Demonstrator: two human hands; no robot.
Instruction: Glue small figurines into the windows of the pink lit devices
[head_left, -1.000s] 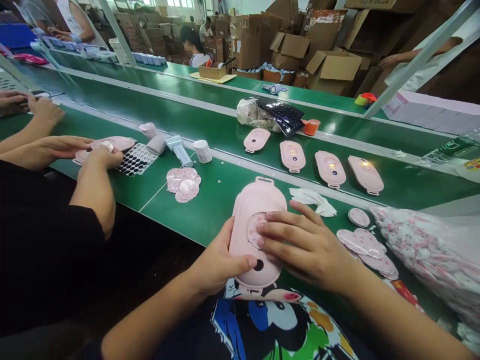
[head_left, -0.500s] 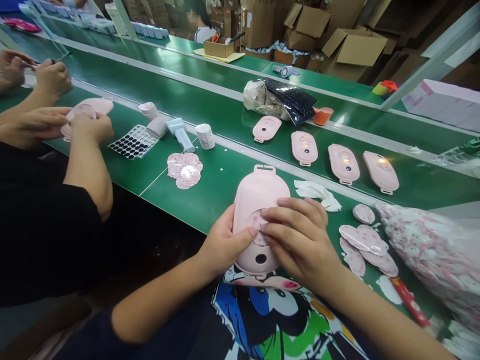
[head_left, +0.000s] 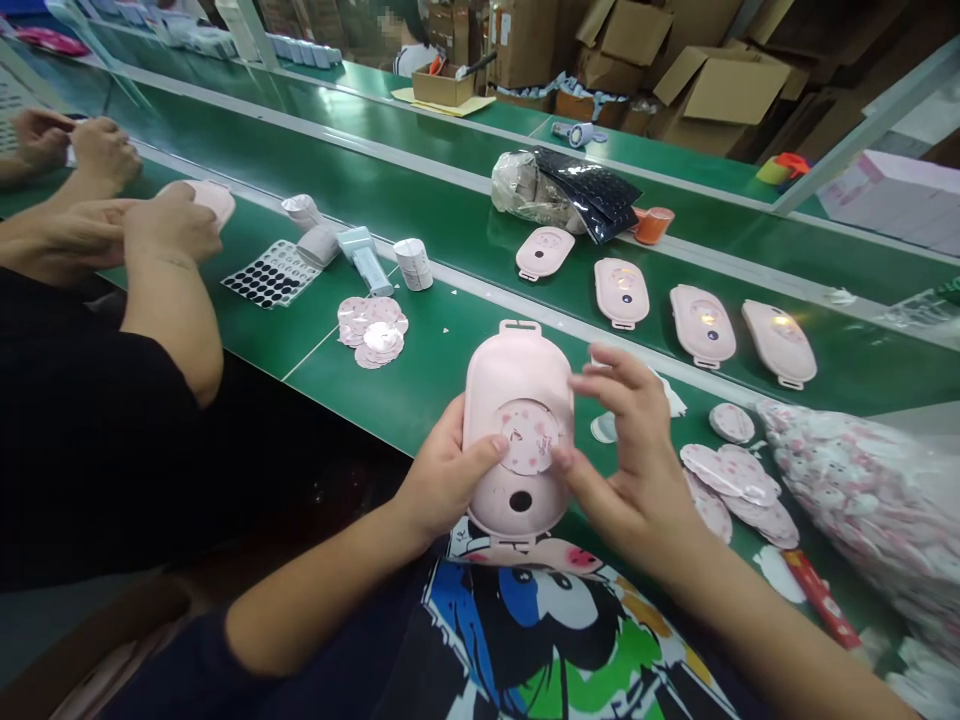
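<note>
My left hand (head_left: 450, 475) grips a pale pink oval plastic case (head_left: 517, 365) by its left side, the thumb lying on its face. A round pink patterned sticker (head_left: 529, 440) sits in the circular recess of the case, above a small black dot (head_left: 520, 501). At the case's right side my right hand (head_left: 630, 455) is open, its fingers spread and raised. The right thumb tip is at the edge of the sticker; whether it presses there I cannot tell. Beside the right fingers lies a small pale disc (head_left: 604, 428), partly hidden.
Several similar pink cases (head_left: 622, 292) lie across the green table (head_left: 442, 385). To the right are pink oval stickers (head_left: 731, 475) and a clear bag (head_left: 862, 500) of printed pieces. Round stickers (head_left: 373, 330) and a black-dot sheet (head_left: 270, 275) lie left, near a co-worker's hands (head_left: 169, 225).
My right hand has lifted off the recess and moved right, its fingers spreading, so the round sticker is uncovered. A small pale disc now shows by it. The left hand keeps its grip.
</note>
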